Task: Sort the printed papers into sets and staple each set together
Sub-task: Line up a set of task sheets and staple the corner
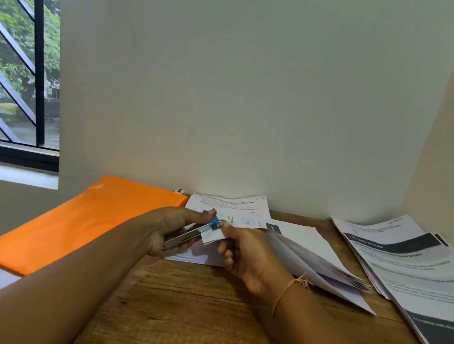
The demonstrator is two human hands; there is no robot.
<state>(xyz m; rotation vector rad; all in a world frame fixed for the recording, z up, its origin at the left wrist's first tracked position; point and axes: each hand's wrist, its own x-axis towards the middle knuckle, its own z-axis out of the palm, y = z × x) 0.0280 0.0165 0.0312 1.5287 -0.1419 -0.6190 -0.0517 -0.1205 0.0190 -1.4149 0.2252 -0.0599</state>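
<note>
A paper set point(307, 259) lies lifted at the desk's point(195, 316) back middle, its corner pinched by the right hand point(248, 255) at the stapler point(188, 233) gripped in the left hand point(171, 228), stack point(417, 281) by the right edge, folder point(76, 221) overhanging the left.

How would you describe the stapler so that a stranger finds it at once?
On the wooden table, right of the orange folder, find the left hand. It grips the stapler at the corner of a paper set. Unlike the papers around it, it is silver metal with a blue tip.
</note>
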